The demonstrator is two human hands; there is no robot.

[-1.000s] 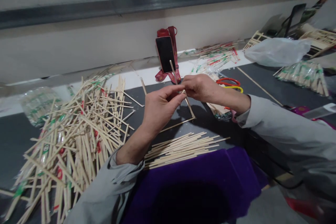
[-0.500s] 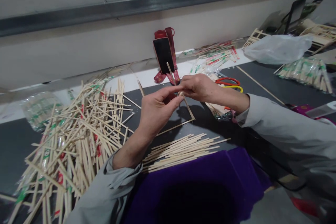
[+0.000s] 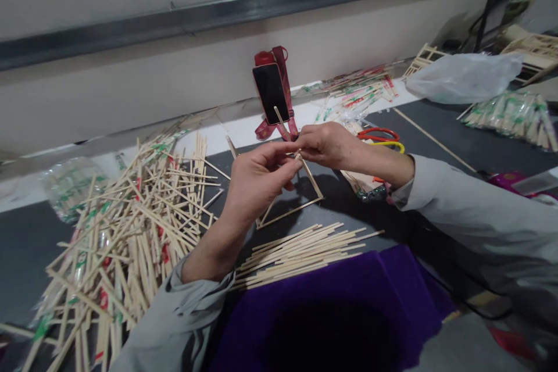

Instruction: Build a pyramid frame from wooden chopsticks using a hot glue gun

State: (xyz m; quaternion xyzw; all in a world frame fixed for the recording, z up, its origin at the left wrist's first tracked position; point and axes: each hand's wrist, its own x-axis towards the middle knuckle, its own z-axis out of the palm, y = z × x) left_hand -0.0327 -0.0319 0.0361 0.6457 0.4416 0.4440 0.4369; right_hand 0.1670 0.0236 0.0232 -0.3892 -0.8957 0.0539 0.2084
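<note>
Both hands meet over a small frame of wooden chopsticks (image 3: 291,213) standing on the dark table. My left hand (image 3: 257,177) is closed, thumb and index finger pinching at a joint of the frame. My right hand (image 3: 325,144) is closed too, its fingertips against the left index finger at the same joint. One chopstick (image 3: 280,120) of the frame juts up beyond the fingers. The exact contact point is partly hidden by the fingers. Nearer to me, a row of loose chopsticks (image 3: 300,250) lies by a purple cloth (image 3: 340,285).
A large heap of loose and wrapped chopsticks (image 3: 135,232) spreads on the left. Behind the hands a phone (image 3: 271,93) leans upright against a red-capped object. Scissors (image 3: 379,135) with red and yellow handles, a plastic bag (image 3: 466,78) and packed chopsticks (image 3: 510,119) lie right.
My left hand has shifted slightly left and opened the view onto the frame's near left corner. Both hands stay at the same joint; the right hand has barely moved.
</note>
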